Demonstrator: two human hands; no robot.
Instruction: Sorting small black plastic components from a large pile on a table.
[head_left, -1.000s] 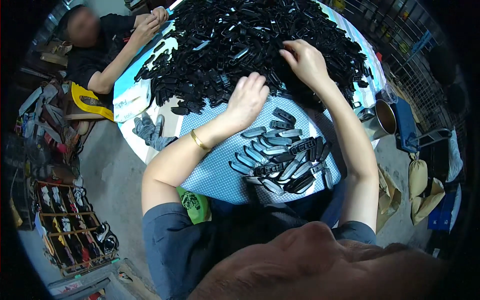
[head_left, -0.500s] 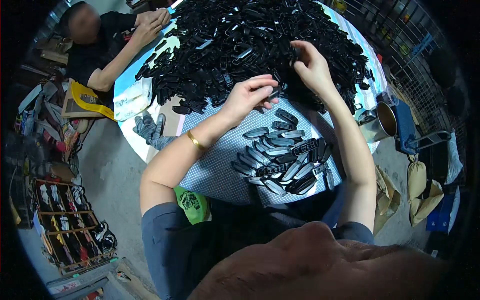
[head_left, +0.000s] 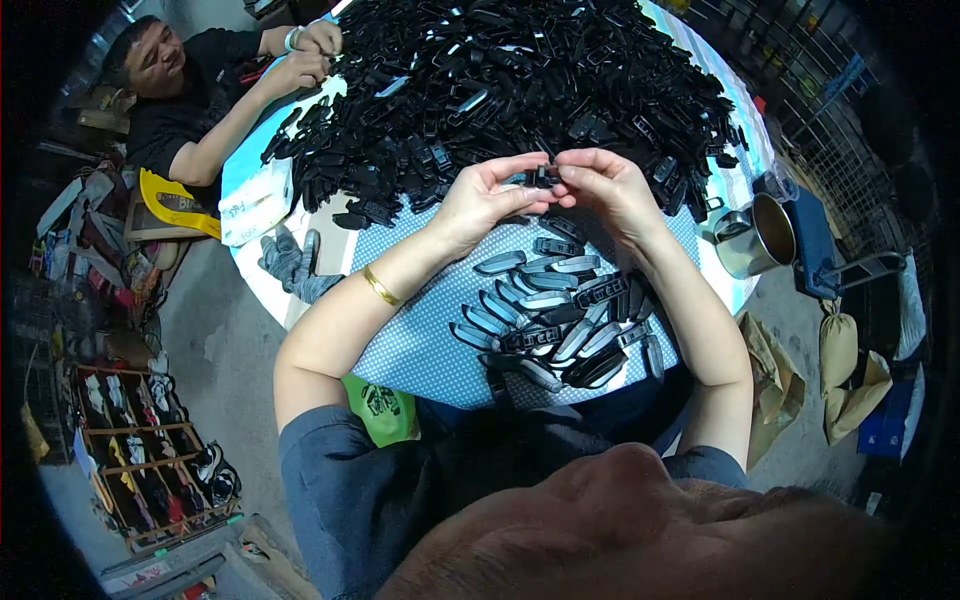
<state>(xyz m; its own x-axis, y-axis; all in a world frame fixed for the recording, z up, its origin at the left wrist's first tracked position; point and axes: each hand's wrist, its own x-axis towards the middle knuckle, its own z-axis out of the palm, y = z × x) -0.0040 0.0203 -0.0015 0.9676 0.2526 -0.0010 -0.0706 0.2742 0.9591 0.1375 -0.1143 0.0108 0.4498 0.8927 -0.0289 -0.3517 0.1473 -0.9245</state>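
At the near edge of a big heap of black plastic parts (head_left: 480, 75), my two hands have come together. My left hand (head_left: 485, 205) is closed, pinching a small black plastic part (head_left: 541, 178) between thumb and fingers. From the other side, the thumb and fingertips of my right hand (head_left: 618, 198) close on the same part. Its exact kind is too small to make out. Below my hands, a smaller pile of long, rounded black and grey parts (head_left: 546, 301) lies on the blue patterned table cover (head_left: 420, 345).
Left of my forearm lie a grey glove (head_left: 290, 262) and a white packet (head_left: 256, 205). A metal pot (head_left: 771, 238) stands at the table's right edge. A green container (head_left: 382, 415) sits below the near edge. A co-worker's hands (head_left: 305, 62) are at the heap's far left.
My right hand has come down and left from the heap to meet my left hand at the small part. The co-worker's hands have moved slightly apart.
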